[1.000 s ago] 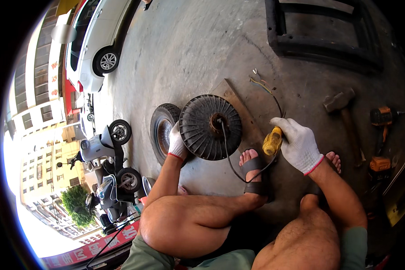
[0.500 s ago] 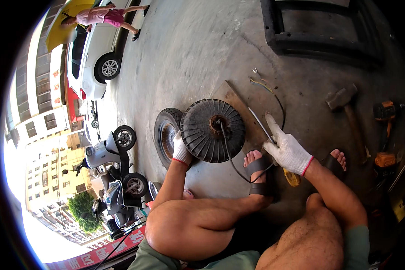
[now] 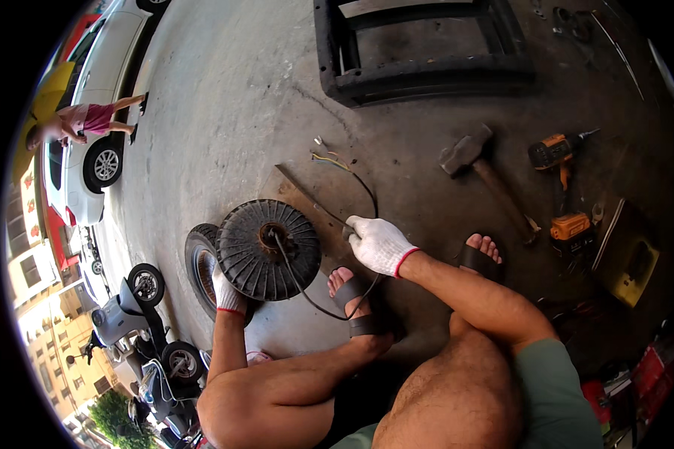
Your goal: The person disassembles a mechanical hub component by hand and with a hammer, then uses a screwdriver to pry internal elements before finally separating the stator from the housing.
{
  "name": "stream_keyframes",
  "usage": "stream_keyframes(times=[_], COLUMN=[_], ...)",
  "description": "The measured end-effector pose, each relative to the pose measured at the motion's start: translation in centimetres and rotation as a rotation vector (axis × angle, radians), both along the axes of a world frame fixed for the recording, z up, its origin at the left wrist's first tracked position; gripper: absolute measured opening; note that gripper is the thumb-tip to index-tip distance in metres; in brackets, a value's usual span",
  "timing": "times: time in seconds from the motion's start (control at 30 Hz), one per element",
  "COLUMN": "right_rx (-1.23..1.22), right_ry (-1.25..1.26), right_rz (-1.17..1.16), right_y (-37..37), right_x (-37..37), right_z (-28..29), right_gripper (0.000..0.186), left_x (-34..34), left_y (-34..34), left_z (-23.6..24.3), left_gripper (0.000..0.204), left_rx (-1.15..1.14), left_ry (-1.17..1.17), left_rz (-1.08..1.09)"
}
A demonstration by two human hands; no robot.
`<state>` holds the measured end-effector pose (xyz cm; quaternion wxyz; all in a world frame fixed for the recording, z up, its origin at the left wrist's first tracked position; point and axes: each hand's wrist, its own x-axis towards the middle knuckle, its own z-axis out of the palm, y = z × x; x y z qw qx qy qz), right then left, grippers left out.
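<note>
A black, ribbed round hub-motor wheel [image 3: 251, 258] stands tilted in front of me, with a rusty axle at its centre and a dark cable [image 3: 307, 292] running out of it. My left hand [image 3: 228, 290], in a white glove, grips its lower left edge; the fingertips are hidden behind it. Against its left side is a second tyre [image 3: 198, 254] with a bare rim. My right hand [image 3: 378, 243], also gloved, is closed at the near end of a long thin metal bar [image 3: 307, 193]. That bar slants away over the floor beyond the wheel.
A hammer [image 3: 494, 179] and an orange-black cordless drill [image 3: 554, 153] lie to my right, near a yellow-marked case [image 3: 629, 262]. At the far side is a black metal frame [image 3: 427, 75]. Stripped wire ends [image 3: 329, 161] lie ahead. Scooters, a white car and a walking person are left.
The whole view has shifted, so things sit further left. My right hand has moved onto the bar, and the yellow-handled tool with a thin shaft no longer shows. My left hand keeps its hold.
</note>
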<state>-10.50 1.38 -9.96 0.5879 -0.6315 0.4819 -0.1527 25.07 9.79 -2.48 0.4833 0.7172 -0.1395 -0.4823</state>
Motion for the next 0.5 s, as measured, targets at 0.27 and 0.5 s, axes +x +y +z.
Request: stream_keyframes(times=[0.27,0.5], right_rx=[-0.276,-0.284], right_ry=[0.185,0.41], right_rz=[-0.286,-0.429], right_y=[-0.9,0.3], right_x=[-6.8,-9.8], right_z=[-4.3,-5.3], right_gripper=[0.015,0.031], left_x=[1.1,1.6], left_y=[0.2,-0.3], left_z=[0.0,-0.6], left_gripper=[0.044,0.066], left_rx=[0.013,0.029], left_ry=[-0.009,0.045], left_rz=[-0.065,0.003])
